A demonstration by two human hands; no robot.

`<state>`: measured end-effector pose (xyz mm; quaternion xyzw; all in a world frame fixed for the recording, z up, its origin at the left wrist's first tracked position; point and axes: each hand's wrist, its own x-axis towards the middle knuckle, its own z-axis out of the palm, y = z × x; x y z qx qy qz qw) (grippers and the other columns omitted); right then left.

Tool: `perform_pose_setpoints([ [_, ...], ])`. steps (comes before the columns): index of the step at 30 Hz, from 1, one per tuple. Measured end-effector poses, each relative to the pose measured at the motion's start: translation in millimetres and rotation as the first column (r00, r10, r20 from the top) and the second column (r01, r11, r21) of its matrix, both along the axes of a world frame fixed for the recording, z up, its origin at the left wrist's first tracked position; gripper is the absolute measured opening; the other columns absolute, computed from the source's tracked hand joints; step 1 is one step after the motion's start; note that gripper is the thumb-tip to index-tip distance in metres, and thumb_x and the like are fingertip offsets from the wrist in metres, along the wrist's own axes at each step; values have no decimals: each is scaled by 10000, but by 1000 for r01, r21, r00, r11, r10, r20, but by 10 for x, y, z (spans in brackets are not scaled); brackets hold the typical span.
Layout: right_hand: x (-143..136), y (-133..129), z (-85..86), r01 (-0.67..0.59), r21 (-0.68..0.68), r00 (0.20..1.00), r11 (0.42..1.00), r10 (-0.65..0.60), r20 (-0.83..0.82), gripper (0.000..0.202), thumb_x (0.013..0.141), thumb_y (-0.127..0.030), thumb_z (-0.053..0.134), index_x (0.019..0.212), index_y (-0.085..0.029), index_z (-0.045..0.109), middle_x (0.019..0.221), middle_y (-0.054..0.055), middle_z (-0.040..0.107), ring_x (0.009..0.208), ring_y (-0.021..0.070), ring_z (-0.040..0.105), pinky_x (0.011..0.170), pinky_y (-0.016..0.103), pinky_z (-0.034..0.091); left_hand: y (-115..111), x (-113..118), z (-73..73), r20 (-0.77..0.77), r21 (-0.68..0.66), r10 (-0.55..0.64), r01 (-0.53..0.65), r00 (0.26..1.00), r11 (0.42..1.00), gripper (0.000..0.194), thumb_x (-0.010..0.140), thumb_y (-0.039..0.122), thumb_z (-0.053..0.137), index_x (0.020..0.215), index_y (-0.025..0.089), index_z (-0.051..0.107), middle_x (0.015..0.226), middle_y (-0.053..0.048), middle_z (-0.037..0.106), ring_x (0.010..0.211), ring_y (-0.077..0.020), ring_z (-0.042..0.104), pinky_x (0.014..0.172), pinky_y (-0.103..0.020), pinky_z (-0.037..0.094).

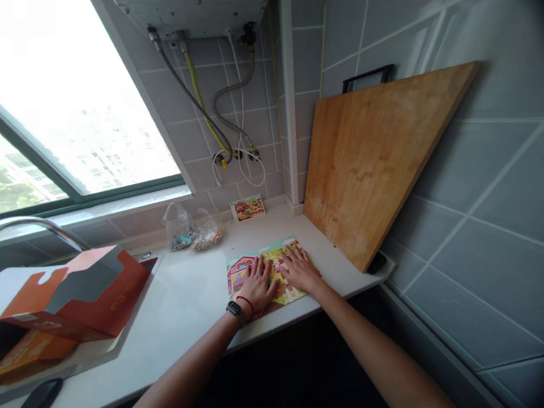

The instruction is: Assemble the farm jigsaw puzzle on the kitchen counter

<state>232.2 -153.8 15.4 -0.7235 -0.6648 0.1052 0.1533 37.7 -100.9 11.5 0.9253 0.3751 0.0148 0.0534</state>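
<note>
A colourful farm picture (280,294) lies flat on the white countertop near its front edge. My left hand (256,286) rests palm down on its left half, fingers spread, with a dark watch (234,308) and a red string on the wrist. Flat on the upper right part of the picture lies my right hand (300,268), its fingers also apart. Neither hand holds anything. Parts of the picture are hidden under both hands.
Two clear bags (180,239) (207,238) of small coloured pieces and a small picture card (247,208) stand by the back wall. An open orange box (91,306) is at left, beside a faucet (46,222). A wooden board (365,164) leans at right.
</note>
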Motion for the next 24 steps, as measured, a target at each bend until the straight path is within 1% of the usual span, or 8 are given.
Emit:
perform_pose_setpoints([
  [3, -72, 48, 43, -12, -33, 999, 999, 13, 44, 651, 1081, -476, 324, 1668, -198, 366, 1769, 93, 217, 1658, 320, 123, 1328, 559, 47, 21, 36, -19, 53, -23, -47, 48, 998, 999, 707, 1083, 514, 349, 1679, 137, 307, 1765, -185, 170, 1650, -353, 125, 1316, -568, 134],
  [6, -147, 117, 78, -7, -58, 997, 998, 12, 77, 621, 1081, -415, 298, 1666, -218, 370, 1771, 65, 235, 1655, 296, 150, 1328, 551, 65, 45, 64, -24, 102, -42, -64, 69, 993, 997, 640, 1085, 446, 337, 1663, 171, 359, 1760, -154, 226, 1647, -330, 162, 1316, -557, 133],
  [10, -193, 146, 124, 14, -102, 992, 995, -1, 128, 621, 1086, -444, 286, 1674, -256, 351, 1778, 36, 226, 1656, 273, 145, 1327, 528, 76, 17, 68, -15, 162, -56, -26, 35, 986, 998, 636, 1071, 462, 363, 1649, 198, 394, 1752, -133, 274, 1641, -321, 189, 1316, -560, 123],
  [13, -221, 136, 173, 49, -121, 984, 991, -27, 175, 623, 1090, -484, 261, 1672, -283, 353, 1778, 31, 235, 1650, 270, 176, 1321, 514, 101, -53, 52, 12, 194, -77, 85, -71, 977, 994, 642, 1064, 525, 356, 1642, 251, 409, 1747, -123, 294, 1628, -359, 217, 1283, -674, 107],
  [15, -252, 128, 202, 111, -127, 976, 986, -84, 202, 651, 1086, -531, 247, 1678, -277, 339, 1780, 56, 229, 1648, 290, 175, 1311, 528, 114, -110, 39, 33, 206, -94, 195, -179, 959, 979, 665, 1060, 581, 319, 1638, 268, 419, 1752, -137, 270, 1623, -404, 206, 1236, -765, 81],
  [17, -292, 117, 221, 186, -125, 962, 975, -155, 225, 695, 1076, -578, 232, 1690, -260, 306, 1785, 90, 206, 1648, 315, 158, 1298, 550, 122, -169, 31, 50, 208, -111, 307, -290, 929, 951, 707, 1050, 621, 290, 1642, 255, 413, 1759, -159, 230, 1622, -437, 179, 1200, -815, 67],
  [21, -362, 78, 235, 301, -131, 930, 944, -261, 257, 734, 1066, -610, 187, 1707, -258, 246, 1791, 113, 171, 1638, 338, 168, 1276, 570, 139, -280, 32, 49, 185, -140, 494, -475, 849, 869, 796, 1013, 662, 303, 1666, 210, 359, 1763, -214, 157, 1620, -498, 101, 1138, -876, 47],
  [24, -387, 55, 236, 344, -148, 917, 927, -297, 266, 743, 1063, -601, 150, 1715, -248, 205, 1794, 115, 152, 1631, 348, 175, 1264, 588, 152, -329, 28, 29, 173, -148, 536, -517, 826, 843, 827, 983, 685, 338, 1665, 218, 363, 1769, -209, 132, 1627, -492, 53, 1153, -858, 39],
])
